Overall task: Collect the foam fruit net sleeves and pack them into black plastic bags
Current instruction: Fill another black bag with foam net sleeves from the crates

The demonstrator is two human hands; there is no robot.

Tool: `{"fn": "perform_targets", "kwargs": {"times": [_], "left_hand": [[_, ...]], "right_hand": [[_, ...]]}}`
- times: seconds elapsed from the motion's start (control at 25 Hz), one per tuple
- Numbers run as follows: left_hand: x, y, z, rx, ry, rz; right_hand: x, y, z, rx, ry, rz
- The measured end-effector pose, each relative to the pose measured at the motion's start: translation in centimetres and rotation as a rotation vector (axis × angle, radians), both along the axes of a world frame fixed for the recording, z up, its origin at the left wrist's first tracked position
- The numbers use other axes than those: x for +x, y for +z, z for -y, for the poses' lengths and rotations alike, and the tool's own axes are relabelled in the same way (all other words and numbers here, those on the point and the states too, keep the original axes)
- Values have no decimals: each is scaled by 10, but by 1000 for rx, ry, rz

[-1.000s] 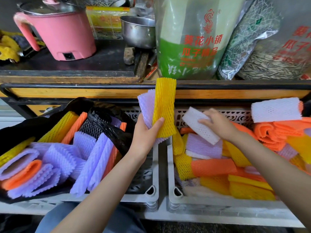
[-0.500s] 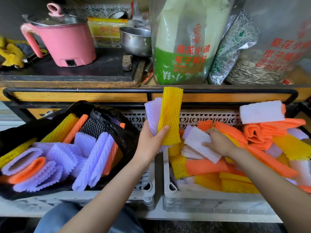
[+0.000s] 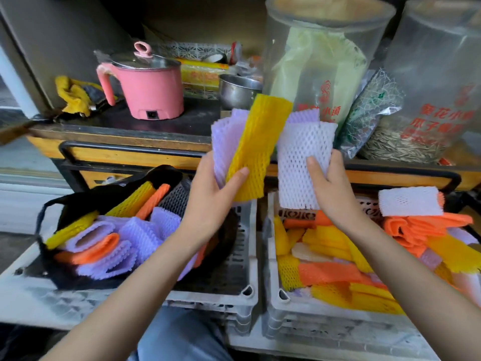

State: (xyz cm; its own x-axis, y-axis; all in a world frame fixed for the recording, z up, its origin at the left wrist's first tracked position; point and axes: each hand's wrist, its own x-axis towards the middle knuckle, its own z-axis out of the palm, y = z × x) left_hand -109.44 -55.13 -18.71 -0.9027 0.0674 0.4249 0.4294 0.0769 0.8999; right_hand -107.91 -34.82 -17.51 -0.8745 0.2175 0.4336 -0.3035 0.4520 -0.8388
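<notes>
Middle jar (image 3: 316, 56), behind the right hand (image 3: 331, 190): red bird emblem above red characters "小镇"; the rest is covered.
Far-right jar (image 3: 442, 74), beyond the right hand: blurred red characters, "葵花小" over "瓜子".

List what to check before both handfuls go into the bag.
1. Left hand grip: ok, thumb across the yellow sleeve, purple sleeves behind it.
2. Right hand grip: ok, thumb on the white sleeve.
3. Handfuls merged into one: not ok, side by side in separate hands.
4. Black bag mouth open: ok, sleeves show inside.
5. Room left in the bag: cannot tell.
6. Right crate emptied: not ok, many sleeves lie in it.
</notes>
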Motion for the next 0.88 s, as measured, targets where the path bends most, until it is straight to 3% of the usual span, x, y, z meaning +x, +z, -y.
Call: {"fn": "perform_targets", "kwargs": {"times": [0.16, 0.36, 0.44, 0.64, 0.76, 0.88], "left_hand": [[-2, 8, 65, 114, 157, -21], [7, 14, 131, 291, 311, -68], [12, 17, 152, 279, 401, -131], [17, 9, 195, 232, 505, -127], [12, 3, 209, 125, 532, -111], [6, 3, 204, -59, 559, -146]], "right_hand": [[-2, 28, 60, -162, 177, -59], [-20, 32, 150, -175, 349, -101], [-34, 22, 184, -29, 394, -37], [-75, -32, 221, 786, 474, 370], [-82, -43, 222, 901, 369, 357], [-70, -27, 216, 892, 357, 125]]}}
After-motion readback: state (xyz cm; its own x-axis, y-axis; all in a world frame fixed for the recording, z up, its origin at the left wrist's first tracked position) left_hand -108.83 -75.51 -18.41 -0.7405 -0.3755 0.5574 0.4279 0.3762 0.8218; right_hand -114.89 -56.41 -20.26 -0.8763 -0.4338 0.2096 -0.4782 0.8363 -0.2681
